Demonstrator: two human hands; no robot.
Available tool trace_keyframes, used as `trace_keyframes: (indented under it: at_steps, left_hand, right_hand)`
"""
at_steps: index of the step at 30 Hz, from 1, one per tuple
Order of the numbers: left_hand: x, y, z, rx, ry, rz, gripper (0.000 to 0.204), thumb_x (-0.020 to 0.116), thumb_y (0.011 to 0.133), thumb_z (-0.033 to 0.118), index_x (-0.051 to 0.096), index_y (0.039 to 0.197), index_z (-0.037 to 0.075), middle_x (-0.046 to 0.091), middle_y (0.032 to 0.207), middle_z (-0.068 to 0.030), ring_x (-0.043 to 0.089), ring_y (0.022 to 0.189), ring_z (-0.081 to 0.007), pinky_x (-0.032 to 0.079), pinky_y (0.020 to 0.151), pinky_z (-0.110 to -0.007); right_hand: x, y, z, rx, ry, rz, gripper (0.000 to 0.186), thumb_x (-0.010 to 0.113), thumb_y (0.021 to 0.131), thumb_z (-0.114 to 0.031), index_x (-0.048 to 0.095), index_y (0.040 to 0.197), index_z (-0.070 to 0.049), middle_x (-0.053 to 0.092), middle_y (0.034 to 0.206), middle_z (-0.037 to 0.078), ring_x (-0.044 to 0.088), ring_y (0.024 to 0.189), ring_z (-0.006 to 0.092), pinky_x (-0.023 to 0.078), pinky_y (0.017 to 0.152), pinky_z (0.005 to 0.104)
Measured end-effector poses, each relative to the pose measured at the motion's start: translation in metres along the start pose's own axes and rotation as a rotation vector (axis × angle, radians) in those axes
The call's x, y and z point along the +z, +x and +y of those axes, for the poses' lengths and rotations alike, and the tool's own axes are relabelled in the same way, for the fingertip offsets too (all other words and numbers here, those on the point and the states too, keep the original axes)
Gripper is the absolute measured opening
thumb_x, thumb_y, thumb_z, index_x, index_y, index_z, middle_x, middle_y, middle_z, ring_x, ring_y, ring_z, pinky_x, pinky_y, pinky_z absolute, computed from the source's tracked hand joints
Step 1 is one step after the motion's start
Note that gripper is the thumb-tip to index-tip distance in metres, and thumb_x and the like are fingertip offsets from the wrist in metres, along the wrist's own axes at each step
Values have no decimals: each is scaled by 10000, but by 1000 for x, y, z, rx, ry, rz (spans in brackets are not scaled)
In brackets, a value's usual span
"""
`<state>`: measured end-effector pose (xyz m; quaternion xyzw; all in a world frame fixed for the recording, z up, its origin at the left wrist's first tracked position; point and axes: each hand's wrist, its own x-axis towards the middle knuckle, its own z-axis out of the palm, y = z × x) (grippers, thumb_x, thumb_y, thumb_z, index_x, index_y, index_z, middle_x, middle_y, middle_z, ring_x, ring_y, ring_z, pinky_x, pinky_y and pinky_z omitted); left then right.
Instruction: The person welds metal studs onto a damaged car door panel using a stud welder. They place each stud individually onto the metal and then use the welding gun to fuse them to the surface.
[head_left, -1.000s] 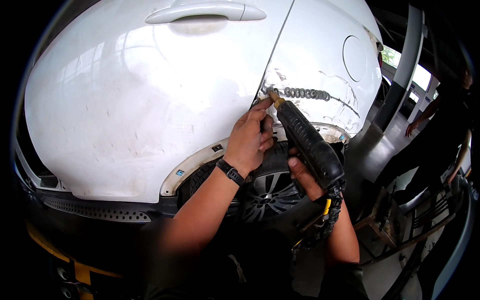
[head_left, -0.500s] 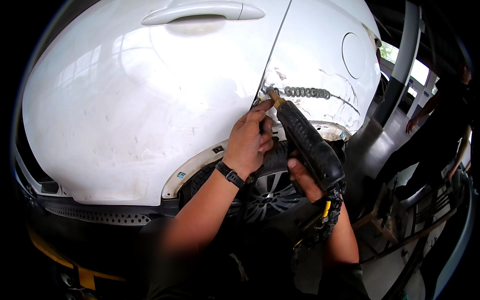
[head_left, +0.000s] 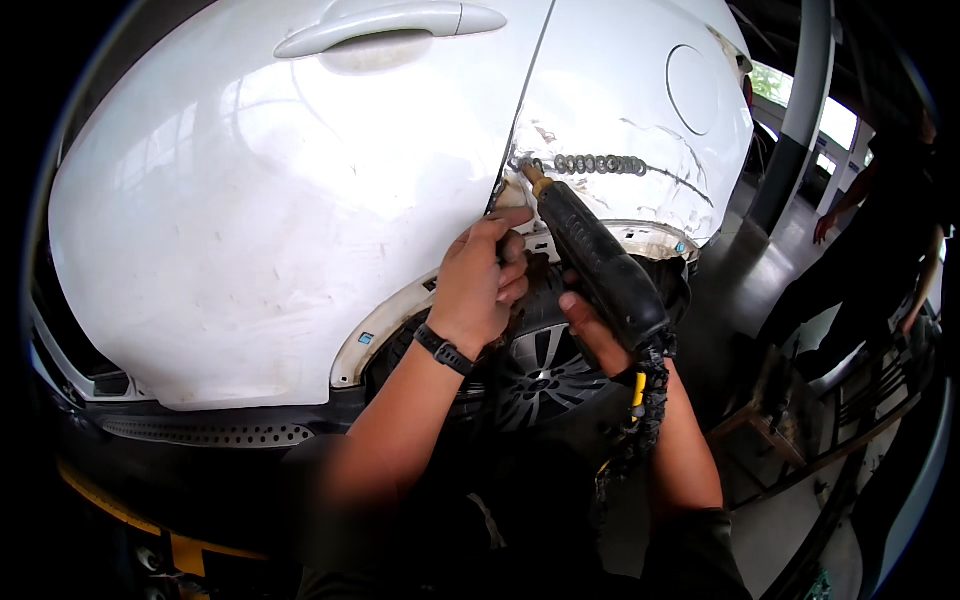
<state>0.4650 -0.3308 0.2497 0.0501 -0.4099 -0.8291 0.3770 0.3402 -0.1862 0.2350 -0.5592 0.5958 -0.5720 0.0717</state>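
Note:
A black spot-welding gun (head_left: 602, 262) with a brass-coloured tip is gripped in my right hand (head_left: 597, 338). Its tip meets the scraped white rear panel (head_left: 640, 95) close to the door gap. Directly right of the tip, a row of metal washers (head_left: 600, 165) stands along the dent. Just below the tip, my left hand (head_left: 480, 280) is closed with its index finger pointing at the panel edge. What its curled fingers hold, if anything, is hidden. A black cable (head_left: 650, 405) trails from the gun along my right forearm.
The white car door (head_left: 250, 200) fills the left side. Under my hands are the wheel arch edge (head_left: 385, 325) and the wheel (head_left: 545, 375). A person in dark clothes (head_left: 850, 260) stands at the right, near a wooden stool (head_left: 770, 415) and a metal rack (head_left: 865, 420).
My left hand has drawn slightly down and away from the gun's tip. The gun stays at the same spot by the door gap, while the whole view has shifted a little.

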Motion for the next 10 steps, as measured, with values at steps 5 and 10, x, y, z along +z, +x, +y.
trace_keyframes:
  at_steps: [5, 10]
  left_hand:
    - [-14, -11, 24, 190, 135, 144, 237, 455, 1018, 175, 590, 1141, 23, 450, 732, 28, 352, 526, -69, 288, 440, -220]
    - [-44, -36, 75, 375, 427, 176, 246, 440, 1033, 198, 589, 1148, 39, 446, 722, 29, 340, 528, -60, 283, 444, -206]
  right_hand:
    - [-6, -17, 11, -274, -177, 89, 296, 751, 873, -147, 644, 1098, 13, 694, 933, 129, 670, 857, 231, 526, 780, 359]
    - [-41, -83, 22, -299, -38, 42, 480, 764, 858, -161, 615, 1290, -13, 708, 1062, 128, 678, 986, 231, 522, 896, 351]
